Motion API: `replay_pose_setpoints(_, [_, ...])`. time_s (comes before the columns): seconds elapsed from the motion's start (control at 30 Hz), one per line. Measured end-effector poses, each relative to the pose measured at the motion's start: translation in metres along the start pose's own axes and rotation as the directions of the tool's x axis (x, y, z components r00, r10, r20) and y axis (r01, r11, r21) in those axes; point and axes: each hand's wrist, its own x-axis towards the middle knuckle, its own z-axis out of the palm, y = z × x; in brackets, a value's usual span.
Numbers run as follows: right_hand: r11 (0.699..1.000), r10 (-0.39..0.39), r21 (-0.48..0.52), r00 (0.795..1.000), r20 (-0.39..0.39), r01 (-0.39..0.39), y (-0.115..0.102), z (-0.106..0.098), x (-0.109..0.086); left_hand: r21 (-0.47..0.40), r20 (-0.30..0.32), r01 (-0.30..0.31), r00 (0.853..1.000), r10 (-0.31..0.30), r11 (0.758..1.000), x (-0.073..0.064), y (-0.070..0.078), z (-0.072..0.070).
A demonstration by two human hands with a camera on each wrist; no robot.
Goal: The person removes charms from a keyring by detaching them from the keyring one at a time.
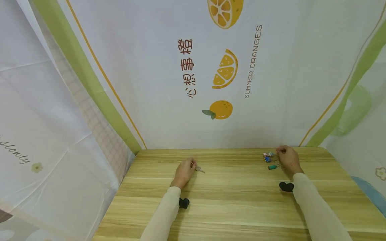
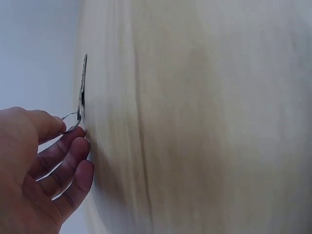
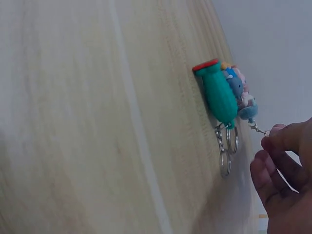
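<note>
On the left of the table, my left hand [image 1: 184,172] pinches a metal ring [image 2: 74,130] between thumb and index finger, with a silver key [image 2: 83,80] hanging off it toward the tabletop. The other fingers curl loosely close over the wood. My right hand [image 1: 290,160], near the far edge, pinches the end of a short chain [image 3: 258,129] attached to a small figure charm with a light blue base [image 3: 249,112]. Beside it lie a green keychain charm [image 3: 220,95] with a red rim and a blue-and-grey figure [image 3: 235,83]. Loose metal rings [image 3: 225,163] hang from these.
The wooden table [image 1: 229,201] ends at a white curtain [image 1: 169,127] printed with oranges. More printed cloth [image 1: 54,140] hangs on the left side. A black wrist device [image 1: 286,186] sits at the right wrist, another black one [image 1: 184,203] at the left.
</note>
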Motion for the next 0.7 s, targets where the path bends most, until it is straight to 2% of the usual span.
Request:
replay_pose_setpoints(0.27, [0.998,0.059,-0.028,0.998,0.026,-0.059,0.006,-0.004,-0.002,0.031,-0.015,0.038,0.999,-0.038,0.999,0.001,-0.006,0.0])
replay_pose_setpoints(0.47, [0.996,0.073,-0.057,0.997,0.026,-0.071,0.014,-0.004,-0.003,0.067,-0.039,0.057,0.998,-0.055,0.996,-0.002,-0.012,-0.001])
replay_pose_setpoints(0.7, [0.996,0.071,-0.054,0.997,0.02,-0.07,0.016,-0.003,-0.006,0.049,-0.029,0.073,0.997,-0.071,0.996,-0.003,-0.015,-0.003])
